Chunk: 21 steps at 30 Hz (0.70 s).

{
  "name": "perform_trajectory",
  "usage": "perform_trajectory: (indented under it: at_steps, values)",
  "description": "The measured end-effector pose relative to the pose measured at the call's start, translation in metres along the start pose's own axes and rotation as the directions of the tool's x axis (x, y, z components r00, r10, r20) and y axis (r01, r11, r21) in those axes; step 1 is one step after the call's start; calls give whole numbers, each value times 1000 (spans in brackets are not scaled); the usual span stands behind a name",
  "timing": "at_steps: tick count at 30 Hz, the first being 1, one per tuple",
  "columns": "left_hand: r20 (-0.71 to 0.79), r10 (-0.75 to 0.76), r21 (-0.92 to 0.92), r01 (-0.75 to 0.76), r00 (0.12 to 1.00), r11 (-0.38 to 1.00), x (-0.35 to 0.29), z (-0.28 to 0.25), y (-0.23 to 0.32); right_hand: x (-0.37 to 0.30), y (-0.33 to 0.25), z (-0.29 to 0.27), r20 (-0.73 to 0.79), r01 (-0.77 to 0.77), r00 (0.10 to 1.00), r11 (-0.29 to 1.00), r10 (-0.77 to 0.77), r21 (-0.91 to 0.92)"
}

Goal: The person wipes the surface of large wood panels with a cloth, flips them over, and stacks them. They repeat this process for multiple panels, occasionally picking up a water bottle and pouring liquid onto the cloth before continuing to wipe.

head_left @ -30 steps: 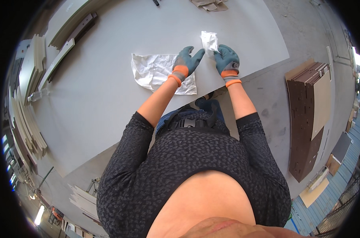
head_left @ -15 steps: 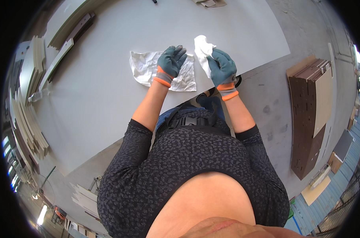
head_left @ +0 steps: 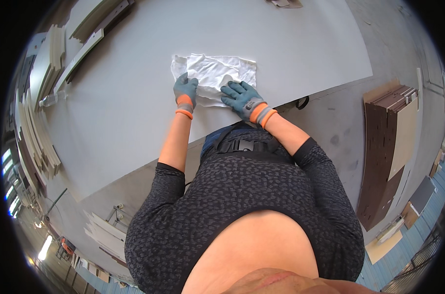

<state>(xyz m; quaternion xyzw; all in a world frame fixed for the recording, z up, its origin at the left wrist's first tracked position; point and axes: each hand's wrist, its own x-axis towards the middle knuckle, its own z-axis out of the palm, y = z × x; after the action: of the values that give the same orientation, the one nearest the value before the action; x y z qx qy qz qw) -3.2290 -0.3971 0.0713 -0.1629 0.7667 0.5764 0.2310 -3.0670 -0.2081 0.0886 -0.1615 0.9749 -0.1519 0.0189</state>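
On the grey-white table lies a crumpled white cloth (head_left: pixel 241 67), with a second white cloth (head_left: pixel 208 68) laid loosely over it. My left hand (head_left: pixel 185 90), in a teal-coated glove with an orange cuff, is closed on the left edge of the cloth. My right hand (head_left: pixel 243 99), gloved the same way, rests on the lower right part of the cloth with its fingers spread. Some of the cloth is hidden under both hands.
The wide table (head_left: pixel 129 112) extends away in front of me. Stacked pale panels (head_left: pixel 46 61) and a clear plastic bottle (head_left: pixel 48 101) are at its left. A tall stack of brown boards (head_left: pixel 379 152) stands on the floor to the right.
My right hand has moved left and put its cloth over the one on the table. It has opened out flat. My left hand has moved left and lower, onto the cloth's edge.
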Motion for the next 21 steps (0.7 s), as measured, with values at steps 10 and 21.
perform_trajectory:
  at_steps: [10, 21]
  values:
    - [-243, 281, 785, 18, 928, 619, -14, -14, 21, -27, 6, -7, 112, -61, 991, 997, 67, -53]
    - [90, 444, 723, -365, 891, 587, -42, 23, 57, -35, 13, -22, -233, -149, 952, 966, 198, 212]
